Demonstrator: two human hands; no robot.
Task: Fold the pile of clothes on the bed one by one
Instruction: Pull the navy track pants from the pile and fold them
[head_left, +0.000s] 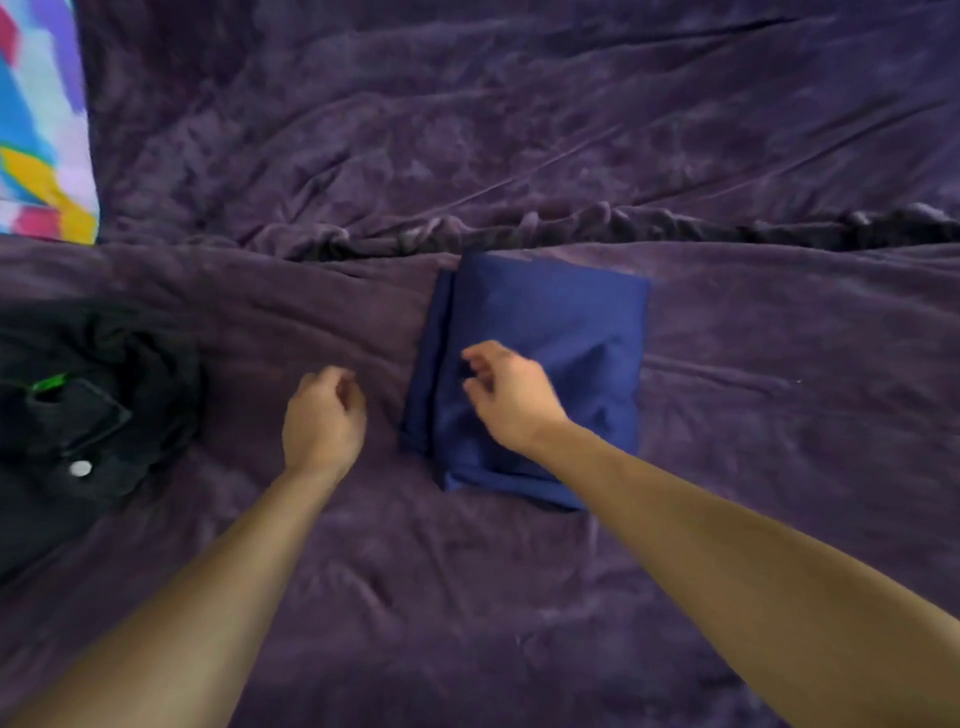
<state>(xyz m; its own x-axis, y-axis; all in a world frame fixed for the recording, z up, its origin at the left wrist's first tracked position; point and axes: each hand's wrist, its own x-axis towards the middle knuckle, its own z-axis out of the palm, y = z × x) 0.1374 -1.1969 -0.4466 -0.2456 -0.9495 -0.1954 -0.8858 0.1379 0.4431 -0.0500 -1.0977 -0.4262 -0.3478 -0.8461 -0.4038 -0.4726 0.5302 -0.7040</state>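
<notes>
Lying mid-bed (519, 597), a blue garment (561, 322) is folded into a neat rectangle, while the rumpled black pile (88, 415) at the left looks untouched, so most work seems left. The right hand (511, 395) hovers over the blue fold, the left hand (322, 415) just beside it, and both hands' fingers (475, 357) are loosely curled, gripping nothing.

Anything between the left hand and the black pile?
Nothing visible. Only bare purple blanket lies between the left hand and the black pile; the folded blue cloth is on its other side.
</notes>
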